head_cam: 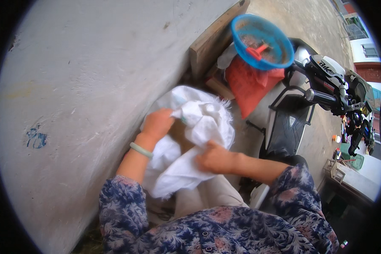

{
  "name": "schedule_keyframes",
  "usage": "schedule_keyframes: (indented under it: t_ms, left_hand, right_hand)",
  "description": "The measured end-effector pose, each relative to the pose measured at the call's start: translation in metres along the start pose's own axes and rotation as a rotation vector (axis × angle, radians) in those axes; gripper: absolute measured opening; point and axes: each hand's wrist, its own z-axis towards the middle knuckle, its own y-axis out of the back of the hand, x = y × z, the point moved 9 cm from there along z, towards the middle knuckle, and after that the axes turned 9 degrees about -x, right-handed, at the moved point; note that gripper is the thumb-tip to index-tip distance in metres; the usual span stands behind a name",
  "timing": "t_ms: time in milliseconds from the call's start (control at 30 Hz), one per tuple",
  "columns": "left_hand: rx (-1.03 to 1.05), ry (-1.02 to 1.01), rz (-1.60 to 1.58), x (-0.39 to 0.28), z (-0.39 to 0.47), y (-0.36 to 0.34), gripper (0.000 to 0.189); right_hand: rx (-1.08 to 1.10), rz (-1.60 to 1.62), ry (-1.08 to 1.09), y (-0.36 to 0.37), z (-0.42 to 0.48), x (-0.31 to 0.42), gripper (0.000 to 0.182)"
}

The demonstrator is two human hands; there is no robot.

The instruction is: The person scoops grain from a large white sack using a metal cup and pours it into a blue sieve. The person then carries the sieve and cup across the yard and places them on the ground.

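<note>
A large white woven sack (184,171) stands in front of my legs, its frayed mouth spread and partly folded over. Brown material (180,135) shows inside, too blurred to name. My left hand (158,123), with a pale green bangle on the wrist, grips the sack's rim on the left side. On the right side my right hand (214,158) is closed on the sack's cloth, its fingers partly hidden in the folds.
A plastered wall (82,79) runs close along the left. Beyond the sack are a wooden board (212,38), a red bag (254,85) and a blue basin (263,41) holding a red-handled tool (257,52). An electric scooter (287,123) stands at the right.
</note>
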Motion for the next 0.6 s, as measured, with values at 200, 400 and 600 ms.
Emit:
schedule_keyframes:
  t_ms: [200, 400, 600]
  left_hand:
    - [0.000, 0.187, -0.144, 0.050, 0.009, 0.016, 0.026]
    - [0.102, 0.284, -0.332, 0.037, 0.013, 0.016, 0.034]
    - [0.150, 0.432, -0.331, 0.042, 0.014, 0.012, 0.042]
  right_hand:
    - [-0.405, 0.077, -0.246, 0.075, -0.077, -0.055, 0.029]
    - [-0.476, 0.169, -0.787, 0.070, -0.110, -0.105, 0.058]
    - [-0.529, -0.175, -0.760, 0.066, -0.031, -0.097, 0.078]
